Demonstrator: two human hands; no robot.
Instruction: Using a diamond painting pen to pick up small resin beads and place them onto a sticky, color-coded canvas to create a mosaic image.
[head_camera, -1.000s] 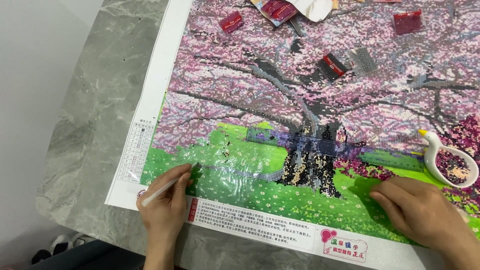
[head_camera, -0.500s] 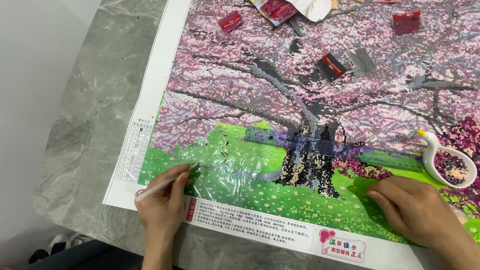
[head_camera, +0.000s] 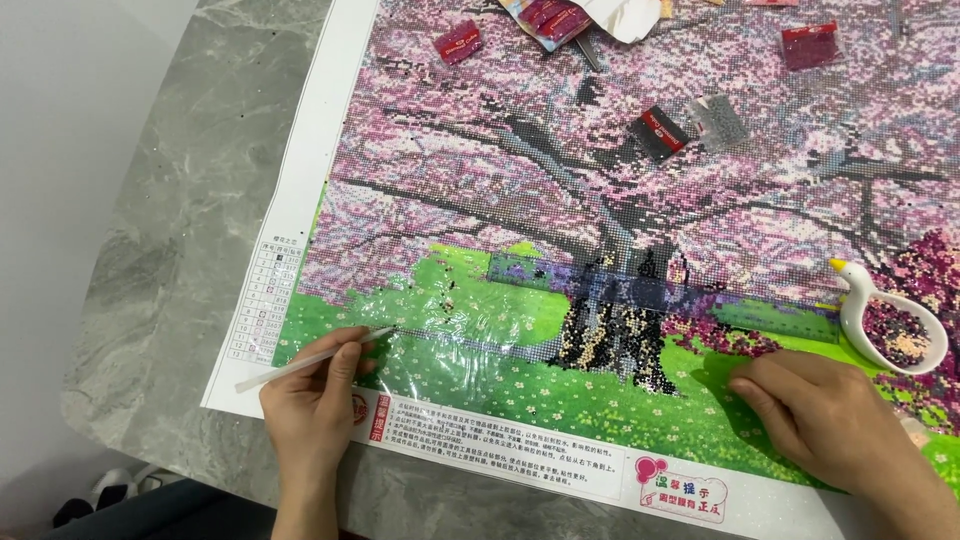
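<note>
A large bead-mosaic canvas (head_camera: 620, 200) of a pink blossom tree over green grass lies on a grey marble table (head_camera: 190, 230). My left hand (head_camera: 315, 400) holds a thin white applicator pen (head_camera: 310, 358), its tip touching the green grass area near the canvas's lower left, where clear film covers the picture. My right hand (head_camera: 825, 415) rests flat on the lower right of the canvas, holding nothing, just below a white swan-shaped bead tray (head_camera: 890, 320) with small beads in it.
Small red and dark bead packets (head_camera: 660, 130) lie scattered over the upper canvas, with torn wrappers (head_camera: 570, 15) at the top edge. A colour legend strip (head_camera: 265, 300) runs along the canvas's white left margin. The table's rounded edge drops off at the left and front.
My left hand has shifted slightly on the lower left grass area, the pen's tip staying there. My right hand stays pressed on the lower right.
</note>
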